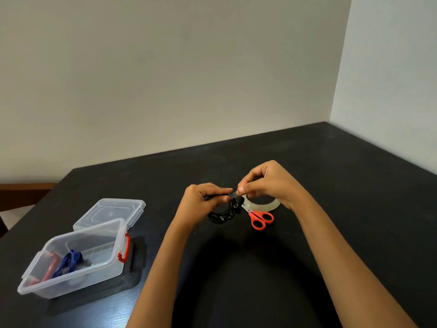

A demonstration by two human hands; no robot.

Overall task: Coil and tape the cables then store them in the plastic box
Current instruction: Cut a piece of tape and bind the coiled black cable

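My left hand grips a coiled black cable above the black table; loops of it hang below the fingers. My right hand pinches a short piece of clear tape at the top of the coil, right beside my left thumb. A roll of clear tape lies on the table under my right hand. The clear plastic box stands open at the left, with a coiled blue cable and a red item inside.
Orange-handled scissors lie just in front of the tape roll. The box's clear lid lies flat behind the box. Walls close off the table at the back and right; a wooden edge shows far left.
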